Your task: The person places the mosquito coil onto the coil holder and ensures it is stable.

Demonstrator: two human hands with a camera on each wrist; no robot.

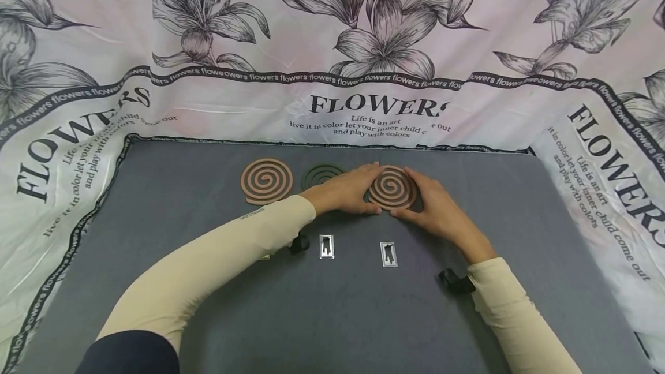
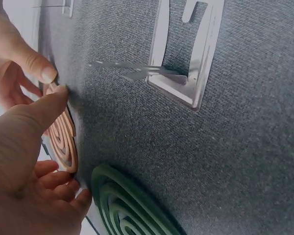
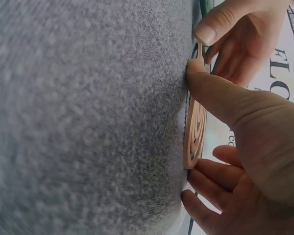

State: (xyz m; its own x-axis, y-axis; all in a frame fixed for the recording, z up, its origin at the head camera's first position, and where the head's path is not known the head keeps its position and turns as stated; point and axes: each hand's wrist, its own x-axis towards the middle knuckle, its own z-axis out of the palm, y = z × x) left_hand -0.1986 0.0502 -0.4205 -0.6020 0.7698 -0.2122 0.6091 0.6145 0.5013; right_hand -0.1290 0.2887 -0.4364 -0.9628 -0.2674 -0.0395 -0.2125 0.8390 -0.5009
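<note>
In the head view, both hands are at a brown spiral mosquito coil (image 1: 392, 188) that lies near the back of the grey table. My left hand (image 1: 349, 189) grips its left edge between thumb and fingers. On the opposite edge, my right hand (image 1: 439, 209) holds the rim the same way, thumb at the near side. Both wrist views show the thumbs close together on the near rim of this brown coil (image 2: 63, 142). A green mosquito coil (image 1: 318, 175) lies to its left, partly hidden by my left hand. Further left is another brown mosquito coil (image 1: 266, 180).
Two small metal coil stands (image 1: 322, 247) lie on the table (image 1: 332, 316) nearer to me, set apart. Part of a small yellowish thing (image 1: 265, 257) shows beside my left sleeve. Flower-printed cloth (image 1: 249, 108) borders the table at the back and sides.
</note>
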